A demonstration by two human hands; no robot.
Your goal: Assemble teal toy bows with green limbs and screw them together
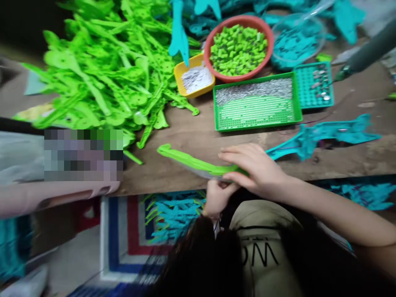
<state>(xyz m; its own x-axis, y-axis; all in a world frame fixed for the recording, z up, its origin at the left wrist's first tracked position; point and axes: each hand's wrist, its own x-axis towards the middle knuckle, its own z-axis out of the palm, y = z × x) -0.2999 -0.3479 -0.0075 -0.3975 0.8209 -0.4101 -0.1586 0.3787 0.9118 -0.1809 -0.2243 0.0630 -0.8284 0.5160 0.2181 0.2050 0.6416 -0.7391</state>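
My right hand [252, 167] lies over the near end of a long green plastic part [192, 161] at the front edge of the wooden table [192, 136], fingers curled onto it. Just below the table edge, my left hand [218, 196] grips the same end from underneath. The part's far tip points left across the table. A teal part of similar shape [324, 134] lies to the right of my right hand, apart from it.
A big heap of green parts [105, 70] fills the table's left. Behind stand a red bowl of small green pieces [238, 47], a yellow tub [194, 76], a green tray [256, 103] and a teal tray [314, 84]. Another person's arm [46, 198] reaches in at left.
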